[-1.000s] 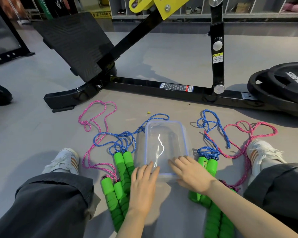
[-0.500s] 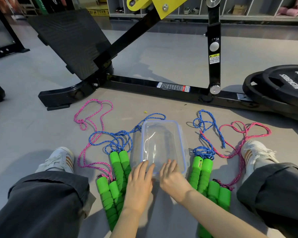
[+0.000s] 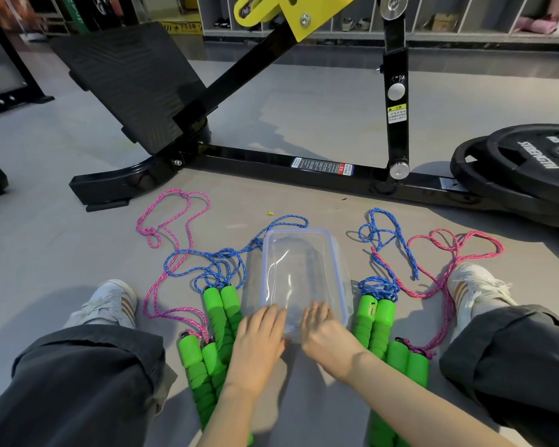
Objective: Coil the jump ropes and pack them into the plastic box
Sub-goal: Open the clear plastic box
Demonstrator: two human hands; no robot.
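Head view: plastic box point(image 3: 299, 231) empty, lid possibly on; four jump ropes point(image 3: 223, 304) lie uncoiled on floor point(image 3: 304, 130); left hand point(image 3: 259, 343) and right hand point(image 3: 325, 338), fingers point(image 3: 271, 312) straight, touch its near edge, gripping nothing.

Right hand point(image 3: 328, 341) has been shifted leftward, off the right-side green handles point(image 3: 376, 317), and is now laid on the near rim of the box point(image 3: 336, 253), just beside the left hand point(image 3: 259, 346). The handles, partly covered a second ago, are now exposed. The gap between the hands has been narrowed. Left hand has been eased slightly forward, with fingertips laid over the box's near left edge.
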